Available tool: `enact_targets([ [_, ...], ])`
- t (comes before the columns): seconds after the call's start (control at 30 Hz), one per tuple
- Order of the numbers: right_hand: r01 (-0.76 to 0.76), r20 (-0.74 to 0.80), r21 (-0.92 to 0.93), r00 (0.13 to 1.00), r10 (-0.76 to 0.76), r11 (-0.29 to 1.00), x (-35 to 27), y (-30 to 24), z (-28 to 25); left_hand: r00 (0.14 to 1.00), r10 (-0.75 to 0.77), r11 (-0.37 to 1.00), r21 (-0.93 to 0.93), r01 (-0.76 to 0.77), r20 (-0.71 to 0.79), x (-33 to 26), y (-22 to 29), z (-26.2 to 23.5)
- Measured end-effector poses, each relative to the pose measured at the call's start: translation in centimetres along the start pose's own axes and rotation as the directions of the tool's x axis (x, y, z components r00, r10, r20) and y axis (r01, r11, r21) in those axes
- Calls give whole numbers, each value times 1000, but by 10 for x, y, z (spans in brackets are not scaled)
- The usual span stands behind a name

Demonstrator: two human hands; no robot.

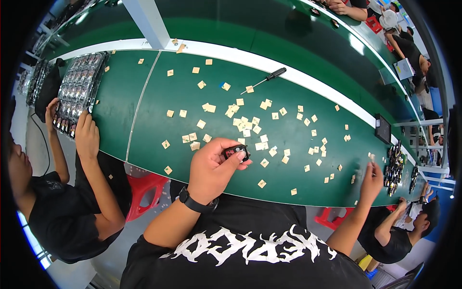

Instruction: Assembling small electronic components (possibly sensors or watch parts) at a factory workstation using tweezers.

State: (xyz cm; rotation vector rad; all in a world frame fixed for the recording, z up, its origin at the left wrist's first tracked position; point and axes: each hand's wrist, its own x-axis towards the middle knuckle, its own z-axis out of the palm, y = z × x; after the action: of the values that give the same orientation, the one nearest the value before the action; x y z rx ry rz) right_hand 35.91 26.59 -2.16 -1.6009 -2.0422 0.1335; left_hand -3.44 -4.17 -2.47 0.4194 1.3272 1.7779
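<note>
Over the near middle of the green table (159, 96), my left hand (211, 166) is closed round a small black rounded case (236, 152), with red and dark parts showing inside it. The thumb lies across the case. Far out to the right, my right hand (372, 183) hangs over the table with its thumb and fingertips pinched together. A small pale square (371, 156) shows just at those fingertips; whether it is held cannot be made out. Many cream paper squares (242, 123) are scattered over the tabletop between and beyond my hands.
A screwdriver (275, 73) lies at the far side. Rows of bagged parts (82, 82) lie at the left, by a co-worker's hands (86, 130). At the right stand a black box (383, 128) and piled small dark parts (395, 166), near another co-worker (406, 231). A white post (147, 21) rises behind.
</note>
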Motion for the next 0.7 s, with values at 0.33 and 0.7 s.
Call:
enact_targets([
  [0.33,-68,-192,-496,981,-33,866,23,177,-40,1000,15,1000,14,-15,-2,3,-4,6],
  [0.7,150,-43,-485,980,-195,861,55,210,-45,989,60,982,184,-34,-137,5,27,-17],
])
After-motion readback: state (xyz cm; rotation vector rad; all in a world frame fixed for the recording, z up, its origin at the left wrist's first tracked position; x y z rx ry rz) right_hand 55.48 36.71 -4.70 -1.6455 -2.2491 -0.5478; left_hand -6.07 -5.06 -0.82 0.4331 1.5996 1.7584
